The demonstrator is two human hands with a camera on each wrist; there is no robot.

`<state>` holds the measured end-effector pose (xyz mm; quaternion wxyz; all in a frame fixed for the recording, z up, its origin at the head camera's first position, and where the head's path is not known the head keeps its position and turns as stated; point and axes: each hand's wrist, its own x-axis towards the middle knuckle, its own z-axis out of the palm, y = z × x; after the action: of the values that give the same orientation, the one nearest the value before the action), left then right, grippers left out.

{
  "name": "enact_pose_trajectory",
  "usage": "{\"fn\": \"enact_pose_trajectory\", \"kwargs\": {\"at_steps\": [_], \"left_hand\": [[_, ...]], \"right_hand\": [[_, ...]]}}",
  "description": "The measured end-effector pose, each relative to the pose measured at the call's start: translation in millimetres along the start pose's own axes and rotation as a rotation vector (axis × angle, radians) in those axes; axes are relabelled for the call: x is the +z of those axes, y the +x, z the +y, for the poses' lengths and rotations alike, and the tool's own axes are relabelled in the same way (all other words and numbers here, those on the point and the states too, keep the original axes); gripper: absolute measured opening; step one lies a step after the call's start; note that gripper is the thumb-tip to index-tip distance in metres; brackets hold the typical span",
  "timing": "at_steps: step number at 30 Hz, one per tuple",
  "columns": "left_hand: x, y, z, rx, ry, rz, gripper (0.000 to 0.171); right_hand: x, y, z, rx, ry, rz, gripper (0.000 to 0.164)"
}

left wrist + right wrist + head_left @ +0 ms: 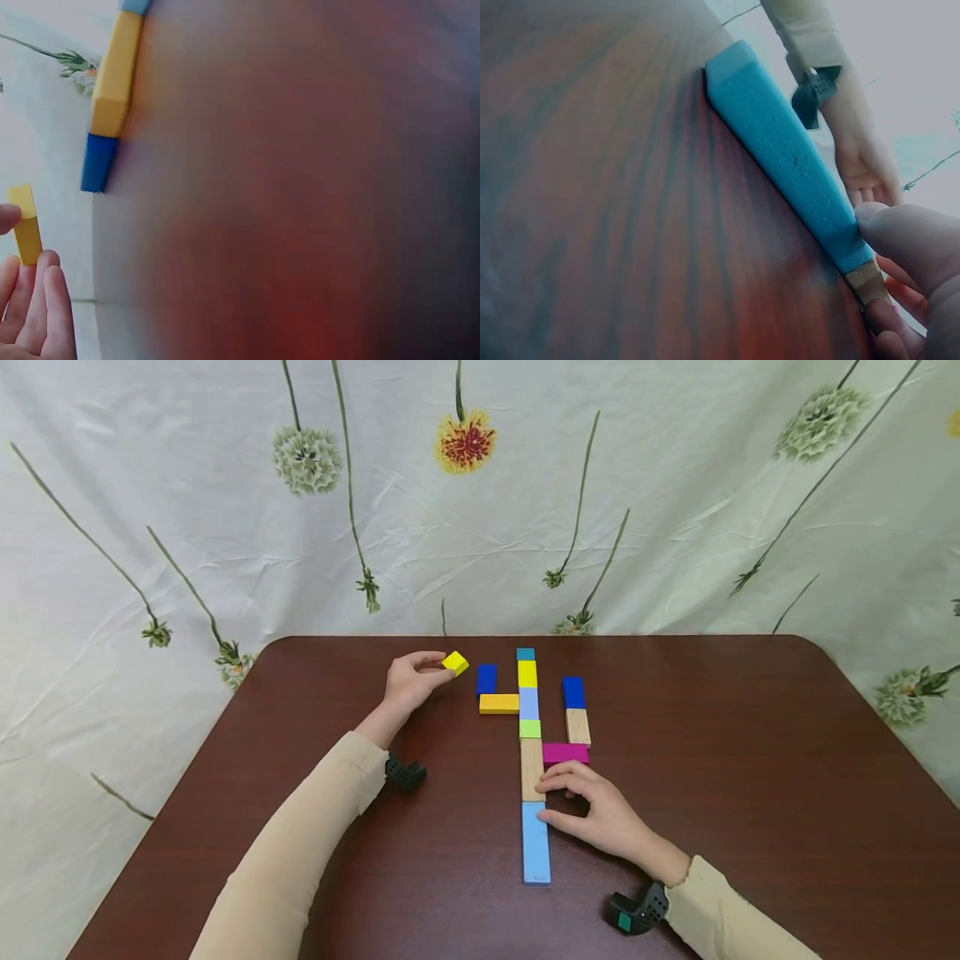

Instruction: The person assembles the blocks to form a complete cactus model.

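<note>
Between thumb and fingertips, my left hand pinches a small yellow block at the upper left of the layout. The left wrist view shows the same yellow block held by its edges. My right hand lies at the right side of the block column, fingers gently bent. Its thumb touches the long light blue block near the upper end, and its fingertips rest at the plain wooden block above. In the right wrist view the thumb is against the light blue block.
Further up the column are a lime green block, a pale blue one, a yellow one and a teal one. Left branch: an orange-yellow block and a blue block. Right branch: magenta, wooden and blue blocks. A floral cloth hangs behind the table.
</note>
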<state>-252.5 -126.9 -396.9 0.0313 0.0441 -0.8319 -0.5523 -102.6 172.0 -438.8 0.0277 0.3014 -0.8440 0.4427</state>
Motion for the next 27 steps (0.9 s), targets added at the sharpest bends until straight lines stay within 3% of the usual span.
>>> {"fn": "enact_pose_trajectory", "kwargs": {"at_steps": [5, 12, 27], "left_hand": [[12.0, 9.7, 12.3, 0.049, 0.002, -0.007, 0.041], [22.9, 20.4, 22.0, 0.115, 0.110, -0.042, 0.042], [24.1, 31.4, 31.1, 0.167, 0.342, -0.130, 0.042]], "right_hand": [[0.3, 0.0, 0.5, 0.000, -0.004, -0.005, 0.028], [-2.0, -0.4, 0.8, 0.001, 0.007, -0.012, 0.028], [-0.9, 0.0, 0.0, -0.011, -0.003, -0.006, 0.028]]}}
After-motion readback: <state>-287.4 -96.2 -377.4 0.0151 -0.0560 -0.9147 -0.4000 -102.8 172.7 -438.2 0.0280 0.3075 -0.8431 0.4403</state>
